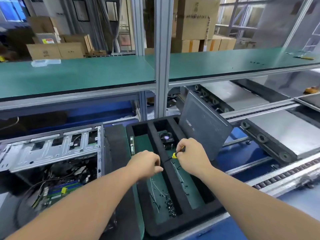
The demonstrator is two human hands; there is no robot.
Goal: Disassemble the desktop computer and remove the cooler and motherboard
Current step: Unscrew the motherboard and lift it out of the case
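Observation:
The open desktop case [52, 153] lies at the left, with its motherboard [57, 189] and cables showing inside. A black foam tray [173, 181] with long compartments stands in front of me. The cooler [166, 139] sits at the far end of the tray's middle compartment. My right hand [192, 156] grips a yellow-and-black screwdriver [174, 155] above the tray. My left hand [147, 163] has its fingers curled at the screwdriver's dark tip end; whether it pinches the tip or a small part there is unclear.
Several loose black screws [168, 203] and thin ties lie in the tray's compartments. A grey side panel [202, 125] leans against the tray's far right. A roller conveyor [270, 144] runs on the right. A green shelf [78, 75] spans overhead.

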